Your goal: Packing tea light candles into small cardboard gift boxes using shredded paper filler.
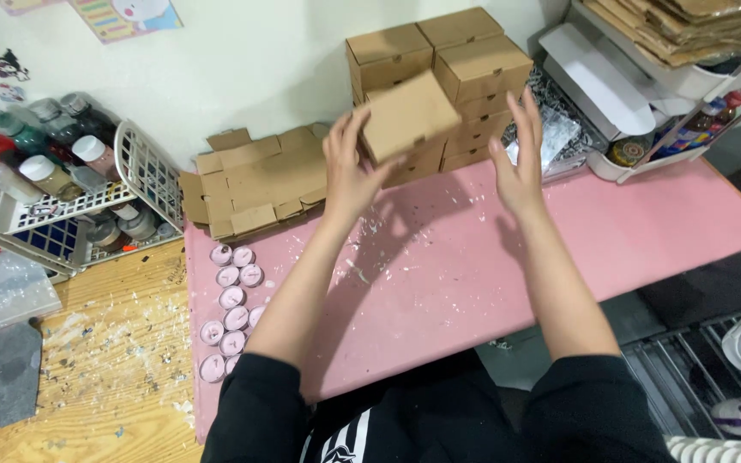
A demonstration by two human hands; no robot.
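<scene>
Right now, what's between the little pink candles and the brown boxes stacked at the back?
In the head view, flat unfolded cardboard lies between the candles and the stacked boxes.

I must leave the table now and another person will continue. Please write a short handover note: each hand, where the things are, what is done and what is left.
Left hand: holds a small closed cardboard box, tilted, above the pink mat.
Right hand: open, empty, close to the box but apart from it.
Things: stack of closed boxes at the back against the wall; flat unfolded box blanks to its left; small pink tealight candles in a cluster on the mat's left edge.
Done: several boxes folded and stacked.
Left: the held box is not on the stack; blanks lie unfolded; candles lie loose.
</scene>
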